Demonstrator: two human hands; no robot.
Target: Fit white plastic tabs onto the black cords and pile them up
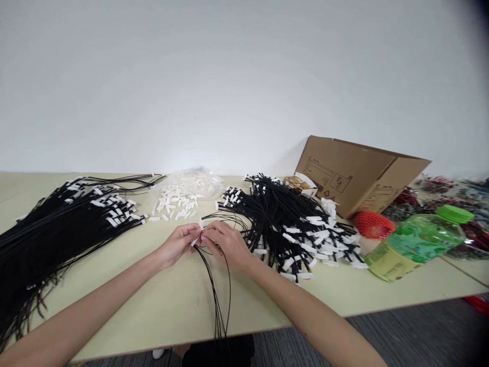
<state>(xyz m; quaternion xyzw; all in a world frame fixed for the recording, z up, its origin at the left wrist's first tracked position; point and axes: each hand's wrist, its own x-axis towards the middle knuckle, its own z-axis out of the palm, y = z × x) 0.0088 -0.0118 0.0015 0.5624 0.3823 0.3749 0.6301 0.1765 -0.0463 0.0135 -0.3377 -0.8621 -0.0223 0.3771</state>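
A thin black wire bundle [212,285] with small white connectors [201,224] is held between my two hands above the table. The fingers of my left hand [179,244] pinch the white connector end. My right hand [228,243] has its fingertips closed on the wires right beside it, and its fingers partly cover the grip. From the hands, the wires loop right and also hang down over the table's front edge. Loose white connector housings [178,204] lie beyond my hands, by a clear plastic bag [198,181] of more.
A large pile of black wires [57,229] with white ends covers the left side. Another wire heap [282,214] lies to the right. Farther right are a cardboard box [344,176], a red net-wrapped item [374,225] and a tilted green-capped bottle [420,242]. Behind the table [164,306] stands a wall.
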